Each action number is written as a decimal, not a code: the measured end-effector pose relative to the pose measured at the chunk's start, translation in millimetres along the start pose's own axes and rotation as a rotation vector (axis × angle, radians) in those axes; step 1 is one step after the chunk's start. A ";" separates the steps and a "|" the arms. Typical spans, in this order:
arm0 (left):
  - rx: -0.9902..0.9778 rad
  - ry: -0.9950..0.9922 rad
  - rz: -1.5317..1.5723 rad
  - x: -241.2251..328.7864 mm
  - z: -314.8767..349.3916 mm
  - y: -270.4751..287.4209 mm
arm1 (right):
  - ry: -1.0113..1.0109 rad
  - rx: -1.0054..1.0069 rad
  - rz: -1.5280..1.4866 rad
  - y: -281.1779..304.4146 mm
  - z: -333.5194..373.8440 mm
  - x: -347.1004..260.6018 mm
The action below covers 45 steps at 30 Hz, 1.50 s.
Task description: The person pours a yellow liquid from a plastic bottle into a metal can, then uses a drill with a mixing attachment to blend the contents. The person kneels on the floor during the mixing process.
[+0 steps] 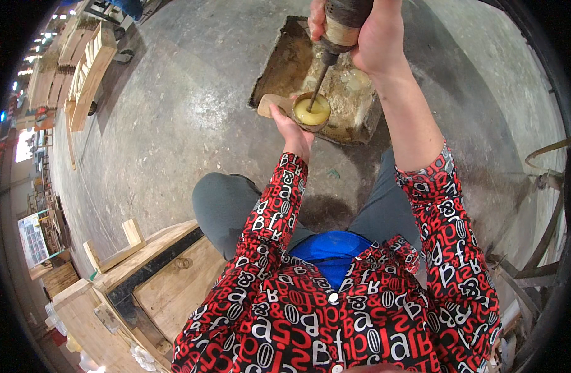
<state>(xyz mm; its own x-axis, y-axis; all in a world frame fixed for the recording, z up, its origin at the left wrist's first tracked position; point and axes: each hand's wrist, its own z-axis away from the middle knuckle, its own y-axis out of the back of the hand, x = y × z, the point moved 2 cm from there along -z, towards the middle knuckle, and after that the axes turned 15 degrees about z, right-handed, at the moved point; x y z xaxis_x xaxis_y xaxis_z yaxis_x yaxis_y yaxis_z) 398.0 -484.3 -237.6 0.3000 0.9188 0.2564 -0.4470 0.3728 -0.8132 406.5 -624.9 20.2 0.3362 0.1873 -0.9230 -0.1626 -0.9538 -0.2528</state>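
Observation:
My right hand (pixel 382 38) grips a power drill (pixel 342 31) at the top of the view, its fingers wrapped round the body. The drill points down, and its thin rod (pixel 321 79) dips into a small round cup (pixel 309 129). Thick pale-yellow liquid (pixel 319 112) in the cup curves round the rod. My left hand (pixel 291 132) holds the cup from below and the left side. A flat tan piece (pixel 271 105), like wood, sticks out beside the left fingers; I cannot tell whether it joins the cup. Behind the cup lies a shallow, crusted tray (pixel 265 78).
The tray stands on a grey concrete floor (pixel 192 105) between and beyond my knees. To my lower left is a wooden crate (pixel 173 273) with a dark band. Wooden pallets (pixel 89 78) stand at the far left. Metal bars (pixel 540 248) rise at the right edge.

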 end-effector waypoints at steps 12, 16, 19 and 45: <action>0.030 0.011 -0.020 0.0 11.3 -11.1 | -0.019 0.000 -0.023 -1.8 0.1 -2.0; 0.047 0.054 -0.035 -5.7 14.0 -12.8 | -0.008 0.025 0.018 3.4 0.6 0.9; 0.057 0.066 -0.043 -5.1 12.7 -10.9 | -0.032 0.027 0.002 2.0 0.2 -0.5; 0.161 0.058 0.084 -4.1 -7.1 -1.7 | 0.087 -0.156 0.190 -8.9 -1.0 23.5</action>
<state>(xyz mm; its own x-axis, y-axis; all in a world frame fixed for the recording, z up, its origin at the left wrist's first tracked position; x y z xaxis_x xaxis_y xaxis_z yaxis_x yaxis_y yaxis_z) 403.6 -489.7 -241.0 0.3019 0.9404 0.1566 -0.6004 0.3151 -0.7350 416.8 -612.3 1.0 0.3931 -0.0135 -0.9194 -0.0880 -0.9959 -0.0230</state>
